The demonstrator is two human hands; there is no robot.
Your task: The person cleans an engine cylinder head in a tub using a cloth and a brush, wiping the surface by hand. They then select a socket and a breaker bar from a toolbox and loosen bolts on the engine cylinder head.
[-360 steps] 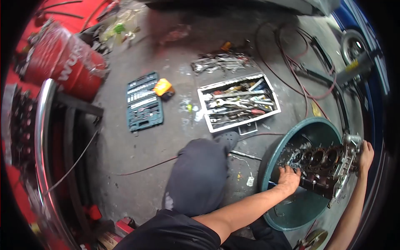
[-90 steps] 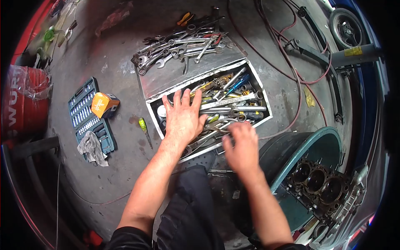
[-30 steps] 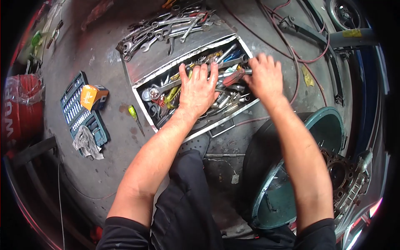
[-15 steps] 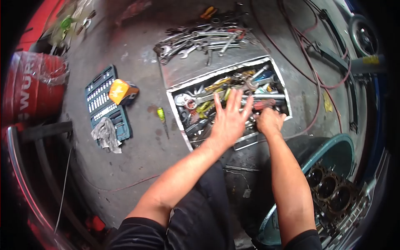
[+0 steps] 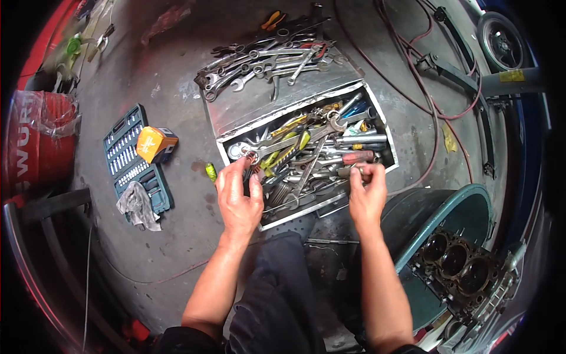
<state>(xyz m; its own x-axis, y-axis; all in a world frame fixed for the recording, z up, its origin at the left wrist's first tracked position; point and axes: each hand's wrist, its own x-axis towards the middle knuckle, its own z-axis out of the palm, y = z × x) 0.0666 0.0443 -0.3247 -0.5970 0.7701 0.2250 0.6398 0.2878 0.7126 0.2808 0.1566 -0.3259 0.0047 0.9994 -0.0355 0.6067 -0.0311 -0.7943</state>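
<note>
- While my left hand (image 5: 240,206) hangs at the near-left side of the toolbox (image 5: 383,130), its fingers are moderately parted, close to the ring end of the long combination wrench (image 5: 284,140); I can't tell whether they touch anything.
- My right hand (image 5: 367,203) has its fingers drawn narrow beside the red-handled tool (image 5: 356,157); whether they grip a small metal piece, I can't tell.
- That wrench lies slantwise on the heap inside the toolbox. I judge it heavy, quite rigid, perhaps slippery with oil; mid-shank should balance best.
- The red-handled tool looks lighter, its handle the surest hold.
- More wrenches (image 5: 289,62) lie loosely piled on the opened lid (image 5: 236,118); an engine block (image 5: 457,259) sits tilted at the green tub (image 5: 433,223).
</note>
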